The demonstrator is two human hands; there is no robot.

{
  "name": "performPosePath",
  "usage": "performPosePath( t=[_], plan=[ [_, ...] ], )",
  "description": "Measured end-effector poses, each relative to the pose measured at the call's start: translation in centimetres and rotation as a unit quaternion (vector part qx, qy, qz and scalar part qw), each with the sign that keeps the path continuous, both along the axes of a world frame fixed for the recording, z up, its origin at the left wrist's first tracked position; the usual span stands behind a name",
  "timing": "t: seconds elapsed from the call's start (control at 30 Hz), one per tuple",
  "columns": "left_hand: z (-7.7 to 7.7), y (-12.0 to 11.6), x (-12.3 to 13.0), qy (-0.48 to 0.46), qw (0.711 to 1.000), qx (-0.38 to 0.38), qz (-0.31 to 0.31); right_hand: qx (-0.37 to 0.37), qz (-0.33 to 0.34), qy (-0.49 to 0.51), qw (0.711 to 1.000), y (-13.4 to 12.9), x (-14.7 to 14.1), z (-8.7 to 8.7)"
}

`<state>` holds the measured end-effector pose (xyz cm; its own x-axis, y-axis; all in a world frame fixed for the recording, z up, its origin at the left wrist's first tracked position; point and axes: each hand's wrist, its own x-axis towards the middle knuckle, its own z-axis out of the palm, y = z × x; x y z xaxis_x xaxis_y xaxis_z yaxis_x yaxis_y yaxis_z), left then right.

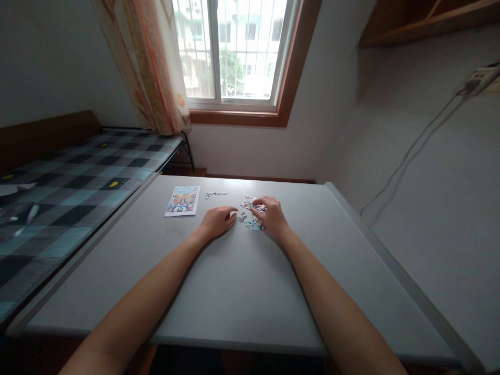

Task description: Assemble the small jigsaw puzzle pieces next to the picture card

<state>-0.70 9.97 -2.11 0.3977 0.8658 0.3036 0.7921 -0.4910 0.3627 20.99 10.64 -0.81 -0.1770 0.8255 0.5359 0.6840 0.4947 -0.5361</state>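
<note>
Loose puzzle pieces (247, 222) could be scattered if brushed by the right hand (272, 214), fingers parted; left hand (216, 221) curled, grip indiscernible.

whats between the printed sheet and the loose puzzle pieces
Between the printed sheet and the loose puzzle pieces, the head view shows a short row of pieces on the far side and the left hand on the near side.
</note>
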Motion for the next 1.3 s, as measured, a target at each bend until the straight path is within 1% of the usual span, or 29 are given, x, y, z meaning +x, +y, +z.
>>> performPosePath(
  t=[0.1,0.2,0.27,0.3,0.4,0.53,0.67,0.8,0.93,1.0,1.07,1.13,1.2,1.27,1.3],
  plan=[
    [-0.2,0.1,-0.1,-0.009,1.000,0.006,-0.005,0.040,0.004,0.093,0.995,0.1,0.8,2.6],
    [-0.3,0.2,-0.2,-0.017,1.000,0.010,-0.006,0.035,-0.008,0.194,0.980,-0.2,1.8,5.1],
    [-0.3,0.1,-0.1,-0.021,1.000,0.015,-0.006,0.023,-0.026,0.247,0.968,-0.6,2.4,5.9],
    [-0.2,0.0,0.0,-0.021,1.000,0.021,-0.002,0.019,-0.035,0.268,0.963,-0.9,2.6,6.0],
    [0.0,-0.3,0.4,-0.023,0.998,0.051,0.017,-0.002,-0.039,0.307,0.951,-1.7,3.0,5.1],
    [0.0,-0.6,0.9,-0.041,0.996,0.074,0.019,-0.029,-0.030,0.334,0.942,-2.2,3.1,2.7],
    [-0.1,-0.8,1.4,-0.073,0.995,0.064,-0.010,-0.079,-0.032,0.368,0.926,-2.4,2.9,0.9],
    [-0.2,-1.4,2.2,-0.084,0.993,0.048,-0.063,-0.127,-0.027,0.400,0.907,-2.8,2.3,0.4],
    [0.0,-2.1,2.9,-0.077,0.989,0.052,-0.111,-0.140,-0.019,0.392,0.909,-3.0,1.8,0.4],
    [0.1,-2.2,3.1,-0.082,0.989,0.049,-0.116,-0.143,-0.019,0.376,0.915,-3.0,1.8,0.3],
    [0.1,-2.2,3.1,-0.087,0.990,0.046,-0.103,-0.131,-0.027,0.340,0.931,-2.9,2.0,0.2],
    [0.1,-2.1,3.0,-0.098,0.991,0.042,-0.077,-0.102,-0.040,0.271,0.956,-3.0,2.1,0.0],
    [0.0,-1.9,3.0,-0.112,0.992,0.036,-0.049,-0.063,-0.041,0.175,0.982,-3.1,2.0,-0.2],
    [-0.2,-1.6,3.0,-0.124,0.991,0.030,-0.028,-0.027,-0.022,0.070,0.997,-3.4,1.8,-0.5],
    [-0.2,-1.5,3.0,-0.128,0.991,0.028,-0.021,-0.018,-0.007,0.018,1.000,-3.6,1.5,-0.6]
  ],
)
